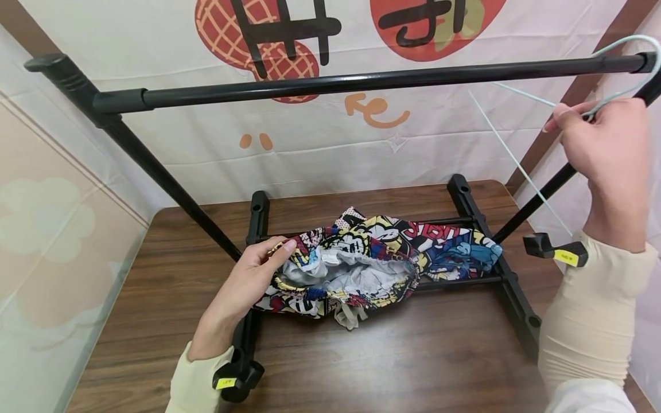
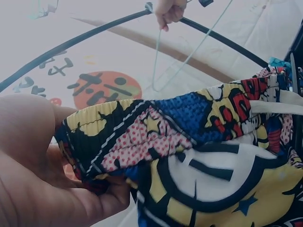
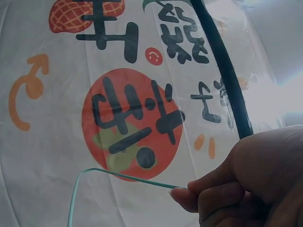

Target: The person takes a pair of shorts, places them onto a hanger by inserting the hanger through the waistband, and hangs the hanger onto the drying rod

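Colourful comic-print shorts (image 1: 384, 238) lie across the low bars of a black rack, their grey lining (image 1: 356, 275) showing through the gaping waist. My left hand (image 1: 253, 272) grips the left end of the waistband, thumb on top. In the left wrist view the elastic waistband (image 2: 156, 127) runs out from between thumb and fingers, with a pale drawstring (image 2: 274, 108) farther along. Up at the right, my right hand (image 1: 609, 143) pinches a thin light-teal wire hanger (image 1: 632, 38). The hanger's curved part overlaps the right end of the top rail, and its straight side slants down beside the wrist.
The rack's black top rail (image 1: 330, 86) crosses above the shorts, between slanting posts (image 1: 165, 178). Its feet (image 1: 516, 304) stand on a brown wooden table (image 1: 392, 367). Behind hangs a white printed cloth (image 1: 320, 155); a pale floral panel (image 1: 62, 229) stands left.
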Motion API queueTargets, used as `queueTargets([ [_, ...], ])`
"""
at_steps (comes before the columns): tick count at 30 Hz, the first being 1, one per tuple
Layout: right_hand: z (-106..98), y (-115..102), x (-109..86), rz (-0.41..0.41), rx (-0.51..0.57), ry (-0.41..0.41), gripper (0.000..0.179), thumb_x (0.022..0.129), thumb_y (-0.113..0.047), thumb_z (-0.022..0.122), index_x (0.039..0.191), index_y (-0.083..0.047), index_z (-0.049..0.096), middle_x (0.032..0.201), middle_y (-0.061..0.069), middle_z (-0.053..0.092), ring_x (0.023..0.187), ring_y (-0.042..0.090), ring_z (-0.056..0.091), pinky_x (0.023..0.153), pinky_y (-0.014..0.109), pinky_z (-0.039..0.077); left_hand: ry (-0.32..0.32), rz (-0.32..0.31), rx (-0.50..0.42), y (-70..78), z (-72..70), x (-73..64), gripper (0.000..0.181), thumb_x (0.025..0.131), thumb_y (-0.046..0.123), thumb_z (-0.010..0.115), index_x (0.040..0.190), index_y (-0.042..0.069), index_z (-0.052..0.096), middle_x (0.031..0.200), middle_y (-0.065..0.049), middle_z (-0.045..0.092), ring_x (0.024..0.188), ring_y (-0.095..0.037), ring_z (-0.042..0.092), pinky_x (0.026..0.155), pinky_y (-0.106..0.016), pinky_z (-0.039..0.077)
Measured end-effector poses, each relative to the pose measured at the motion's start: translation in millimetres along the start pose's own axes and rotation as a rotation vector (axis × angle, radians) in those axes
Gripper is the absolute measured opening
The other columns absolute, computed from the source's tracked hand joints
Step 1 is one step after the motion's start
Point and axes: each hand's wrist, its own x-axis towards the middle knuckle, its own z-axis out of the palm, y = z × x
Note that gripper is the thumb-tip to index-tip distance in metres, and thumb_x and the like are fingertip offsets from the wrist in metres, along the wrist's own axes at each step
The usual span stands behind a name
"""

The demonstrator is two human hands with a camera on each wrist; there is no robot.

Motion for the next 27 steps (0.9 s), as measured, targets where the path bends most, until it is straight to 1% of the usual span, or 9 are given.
queueTargets([
  [5,-7,-7,-4.7,0.002,0.106,0.012,0.047,0.108,-0.037,0.050,0.062,-0.046,0.055,0.053,-0.029,0.043,0.061,0.006,0.033,0.063,0.027,0.023,-0.010,-0.029,-0.028,-0.6,2.1,-0.2,0.041,0.111,0.043,0.051,0.122,0.010,0.071,0.102,-0.002,0.066,0.092,-0.012,0.060,0.084,-0.026,0.050],
  [8,-9,-8,-10.7,-0.006,0.220,0.003,0.046,0.109,-0.032,0.051,0.065,-0.043,0.058,0.058,-0.029,0.047,0.066,0.003,0.036,0.059,0.026,0.021,-0.007,-0.039,-0.026,-0.9,3.0,-0.4,0.041,0.111,0.043,0.051,0.123,0.010,0.071,0.101,-0.001,0.065,0.092,-0.012,0.059,0.085,-0.026,0.049],
  [11,-10,-7,-20.2,-0.012,0.293,-0.005,0.045,0.109,-0.031,0.054,0.066,-0.043,0.063,0.058,-0.026,0.048,0.061,0.003,0.035,0.052,0.028,0.017,0.001,-0.038,-0.022,-0.7,3.6,-0.5,0.041,0.111,0.041,0.051,0.125,0.008,0.071,0.103,-0.002,0.065,0.094,-0.012,0.059,0.086,-0.026,0.049],
  [14,-11,-8,-34.0,0.028,0.271,-0.036,0.037,0.108,-0.039,0.056,0.072,-0.045,0.066,0.069,-0.024,0.049,0.065,0.005,0.036,0.056,0.029,0.019,0.004,-0.041,-0.020,-0.2,4.1,-0.3,0.040,0.111,0.041,0.052,0.126,0.009,0.071,0.107,-0.003,0.068,0.098,-0.012,0.062,0.089,-0.025,0.050],
  [18,-9,-4,-56.3,-0.007,0.144,-0.052,0.028,0.105,-0.049,0.058,0.079,-0.047,0.067,0.078,-0.019,0.046,0.056,0.011,0.032,0.053,0.034,0.020,0.008,-0.051,0.000,0.2,5.2,-0.3,0.038,0.109,0.040,0.056,0.127,0.010,0.070,0.111,-0.005,0.068,0.100,-0.013,0.063,0.092,-0.026,0.050],
  [20,-7,0,-66.7,-0.046,0.098,-0.067,0.026,0.104,-0.051,0.059,0.082,-0.042,0.071,0.069,-0.018,0.044,0.048,0.014,0.026,0.047,0.037,0.017,0.016,-0.058,0.020,0.4,6.0,-0.4,0.037,0.108,0.040,0.059,0.127,0.010,0.070,0.112,-0.005,0.067,0.102,-0.014,0.061,0.094,-0.027,0.049],
  [22,-2,5,-75.6,-0.085,0.065,-0.084,0.026,0.103,-0.052,0.060,0.081,-0.044,0.071,0.058,-0.017,0.039,0.047,0.015,0.025,0.046,0.037,0.017,0.023,-0.064,0.035,0.4,6.9,-0.4,0.036,0.107,0.040,0.062,0.126,0.011,0.070,0.112,-0.006,0.067,0.103,-0.015,0.060,0.095,-0.028,0.048],
  [26,8,16,-89.0,-0.129,0.139,-0.163,0.023,0.104,-0.042,0.064,0.085,-0.038,0.076,0.052,-0.016,0.038,0.051,0.012,0.029,0.049,0.036,0.020,0.024,-0.067,0.039,0.2,8.1,0.0,0.036,0.106,0.039,0.063,0.127,0.011,0.069,0.113,-0.007,0.067,0.104,-0.016,0.060,0.096,-0.028,0.048],
  [27,11,19,-91.2,-0.142,0.160,-0.184,0.023,0.104,-0.040,0.065,0.083,-0.041,0.075,0.053,-0.017,0.039,0.053,0.011,0.030,0.050,0.035,0.022,0.025,-0.068,0.040,0.2,8.3,0.2,0.036,0.106,0.039,0.063,0.127,0.011,0.069,0.113,-0.006,0.067,0.103,-0.016,0.061,0.095,-0.028,0.048],
])
